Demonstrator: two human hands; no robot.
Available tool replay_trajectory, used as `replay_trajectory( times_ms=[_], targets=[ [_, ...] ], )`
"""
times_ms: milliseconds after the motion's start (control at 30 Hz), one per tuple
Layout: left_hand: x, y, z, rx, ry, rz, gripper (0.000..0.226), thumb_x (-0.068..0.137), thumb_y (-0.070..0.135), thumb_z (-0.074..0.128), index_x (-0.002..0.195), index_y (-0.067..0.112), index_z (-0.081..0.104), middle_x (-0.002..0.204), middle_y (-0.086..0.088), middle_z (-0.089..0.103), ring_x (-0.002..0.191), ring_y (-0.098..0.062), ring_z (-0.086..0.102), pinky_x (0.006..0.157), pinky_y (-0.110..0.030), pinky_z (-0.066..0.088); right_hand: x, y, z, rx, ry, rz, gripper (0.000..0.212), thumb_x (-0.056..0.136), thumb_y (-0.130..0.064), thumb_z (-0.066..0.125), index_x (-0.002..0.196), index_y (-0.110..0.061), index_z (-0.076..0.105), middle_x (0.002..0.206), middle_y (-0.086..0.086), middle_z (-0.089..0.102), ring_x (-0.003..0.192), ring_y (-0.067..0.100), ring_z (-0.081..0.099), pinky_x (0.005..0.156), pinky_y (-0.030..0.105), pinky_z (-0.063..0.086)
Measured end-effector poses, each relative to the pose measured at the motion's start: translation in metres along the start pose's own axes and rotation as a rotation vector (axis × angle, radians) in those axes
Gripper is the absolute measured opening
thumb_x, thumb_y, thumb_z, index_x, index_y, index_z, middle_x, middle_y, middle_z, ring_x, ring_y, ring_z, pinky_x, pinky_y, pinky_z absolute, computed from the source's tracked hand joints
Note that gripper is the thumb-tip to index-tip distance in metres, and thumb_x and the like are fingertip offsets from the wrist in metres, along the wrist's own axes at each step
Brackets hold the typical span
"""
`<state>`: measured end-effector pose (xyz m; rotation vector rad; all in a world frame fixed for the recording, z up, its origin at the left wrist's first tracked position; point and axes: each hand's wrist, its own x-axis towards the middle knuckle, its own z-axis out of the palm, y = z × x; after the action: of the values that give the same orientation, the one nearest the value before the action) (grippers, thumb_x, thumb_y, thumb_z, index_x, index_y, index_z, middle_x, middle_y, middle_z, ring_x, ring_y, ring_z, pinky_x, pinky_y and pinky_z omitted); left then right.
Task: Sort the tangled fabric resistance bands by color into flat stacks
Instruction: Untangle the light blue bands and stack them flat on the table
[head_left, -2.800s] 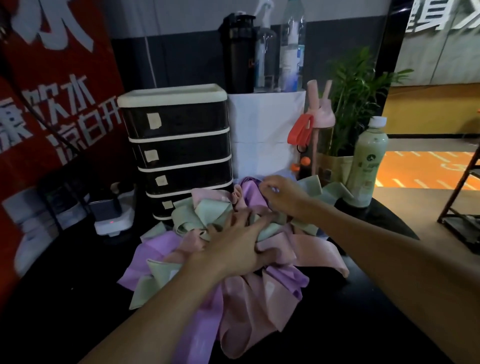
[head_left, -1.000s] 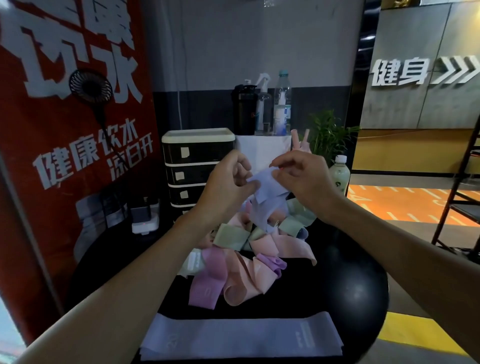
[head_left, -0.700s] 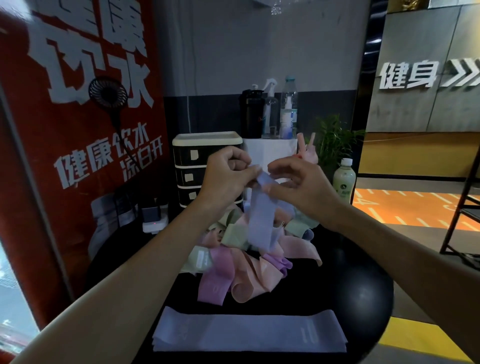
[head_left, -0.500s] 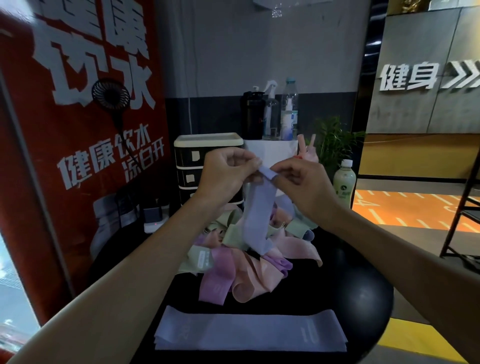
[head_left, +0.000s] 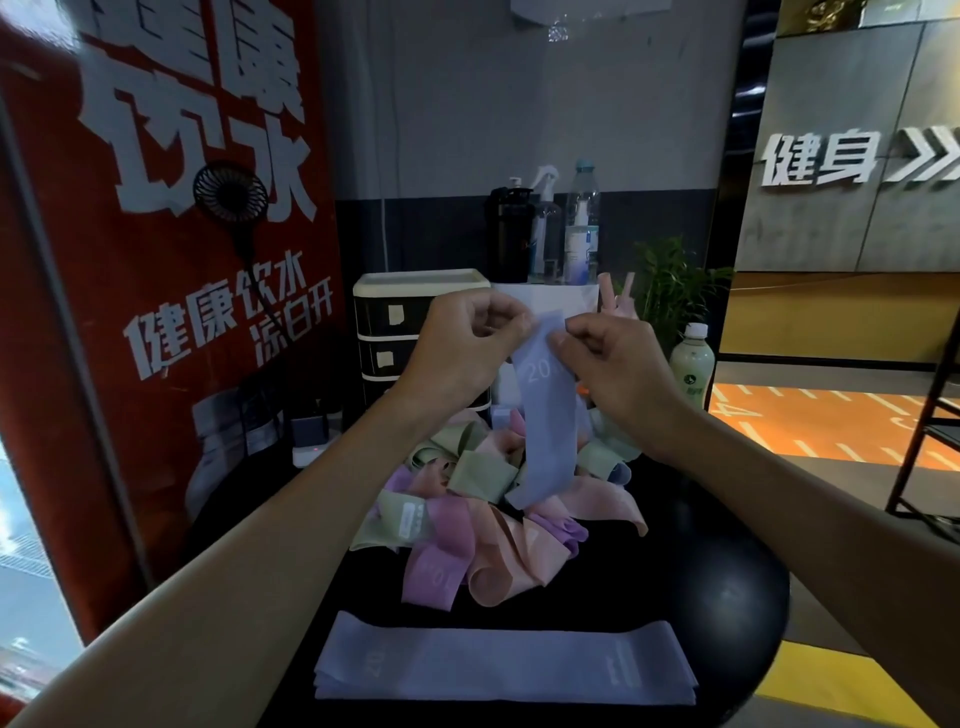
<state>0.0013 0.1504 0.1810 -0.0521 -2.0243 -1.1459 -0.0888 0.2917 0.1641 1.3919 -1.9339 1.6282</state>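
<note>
While both arms reach forward over the round black table (head_left: 727, 571), the hands meet at the top edge of one lavender band (head_left: 548, 415).

- Left hand (head_left: 457, 348): fingers curled, thumb and forefinger pinching the band's upper left corner.
- Right hand (head_left: 608, 358): fingers curled, thumb and fingertips pinching the upper right corner.
- Band: held up in the air and hanging straight down, with a printed "20" showing near the top. Its lower end overlaps the pile (head_left: 493, 509) in this view; cannot tell whether it touches.
- Pile: tangled green, pink, purple and peach bands, heaped at the middle of the table, directly beneath the hands.
- Stack (head_left: 504, 660): lavender bands laid flat with edges lined up, at the near edge of the table, apart from the pile.

Surroundings: a black drawer unit (head_left: 384, 322) with a cream top stands behind the pile. A green bottle (head_left: 691, 364) with a white cap stands on the right, near a potted plant (head_left: 670, 280). A red banner (head_left: 156, 260) with white characters is on the left, and a small black fan (head_left: 231, 192) sits in front of it.
</note>
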Motion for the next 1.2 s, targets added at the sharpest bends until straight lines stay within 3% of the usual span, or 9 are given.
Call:
replay_trajectory(
  times_ms=[100,200,300,433,633,733,833,1100,1200],
  targets=[
    [0.000,0.001,0.000,0.029,-0.035,0.031,0.009,0.092,0.012,0.069,0.094,0.004,0.073,0.091,-0.019,0.072,0.078,-0.023,0.066,0.077,-0.044,0.057,-0.001,-0.003,0.001,0.010,-0.002,0.020,0.029,0.098,-0.012,0.056,0.082,0.010,0.063,0.071,0.029,0.052,0.057,0.010,0.041,0.052,0.018,0.034],
    [-0.001,0.002,-0.002,0.024,0.013,0.050,0.009,0.093,0.012,0.069,0.092,0.005,0.074,0.089,-0.018,0.073,0.075,-0.023,0.067,0.074,-0.044,0.056,-0.004,-0.006,0.004,0.084,-0.003,0.075,0.023,0.098,-0.015,0.056,0.088,0.002,0.067,0.073,0.015,0.062,0.061,0.008,0.052,0.057,0.018,0.043],
    [0.001,0.003,-0.003,0.016,0.085,0.055,0.010,0.093,0.014,0.068,0.093,0.007,0.074,0.090,-0.014,0.073,0.078,-0.023,0.067,0.075,-0.041,0.056,-0.010,-0.003,0.009,0.195,-0.081,0.225,0.017,0.094,-0.021,0.062,0.104,-0.008,0.066,0.088,0.003,0.075,0.079,0.012,0.071,0.073,0.028,0.056],
    [0.001,0.003,-0.009,-0.018,0.171,0.050,0.016,0.094,0.011,0.066,0.081,0.019,0.071,0.084,-0.016,0.071,0.075,-0.024,0.065,0.068,-0.039,0.056,-0.022,0.007,0.017,0.254,-0.162,0.374,0.026,0.089,-0.018,0.069,0.113,-0.010,0.062,0.096,0.007,0.076,0.089,0.025,0.073,0.082,0.047,0.058],
    [-0.001,-0.012,-0.026,-0.092,0.244,-0.075,0.017,0.094,0.009,0.066,0.079,0.016,0.069,0.064,0.010,0.065,0.054,0.003,0.056,0.053,-0.014,0.044,-0.043,0.022,0.017,0.339,-0.259,0.471,0.025,0.094,-0.014,0.061,0.110,0.005,0.063,0.108,0.031,0.065,0.088,0.030,0.062,0.082,0.044,0.050],
    [-0.005,-0.025,-0.041,-0.074,0.315,-0.133,0.011,0.095,0.012,0.066,0.084,0.010,0.069,0.073,-0.003,0.067,0.054,0.002,0.058,0.053,-0.014,0.045,-0.052,0.029,0.010,0.343,-0.297,0.501,0.022,0.096,-0.013,0.058,0.110,0.002,0.065,0.105,0.026,0.067,0.086,0.024,0.061,0.079,0.038,0.049],
    [-0.014,-0.041,-0.054,-0.053,0.370,-0.177,0.011,0.094,0.016,0.068,0.083,0.015,0.069,0.082,-0.008,0.070,0.064,-0.003,0.063,0.058,-0.017,0.050,-0.060,0.035,0.002,0.320,-0.327,0.527,0.018,0.096,-0.015,0.057,0.108,-0.005,0.067,0.084,0.000,0.071,0.074,0.007,0.062,0.069,0.024,0.046],
    [-0.053,-0.070,-0.076,0.011,0.509,-0.299,0.014,0.094,0.020,0.067,0.081,0.017,0.069,0.068,-0.004,0.062,0.047,-0.003,0.051,0.050,-0.027,0.043,-0.085,0.047,-0.018,0.373,-0.322,0.567,0.012,0.088,-0.011,0.062,0.095,-0.006,0.070,0.089,0.004,0.071,0.080,0.010,0.067,0.068,0.018,0.053],
    [-0.078,-0.074,-0.077,0.054,0.510,-0.299,0.013,0.095,0.019,0.067,0.081,0.018,0.067,0.072,-0.003,0.065,0.052,-0.001,0.056,0.051,-0.021,0.048,-0.097,0.051,-0.027,0.409,-0.332,0.622,0.026,0.078,-0.017,0.066,0.101,-0.008,0.070,0.092,0.010,0.073,0.084,0.018,0.069,0.068,0.022,0.055]
  ],
)
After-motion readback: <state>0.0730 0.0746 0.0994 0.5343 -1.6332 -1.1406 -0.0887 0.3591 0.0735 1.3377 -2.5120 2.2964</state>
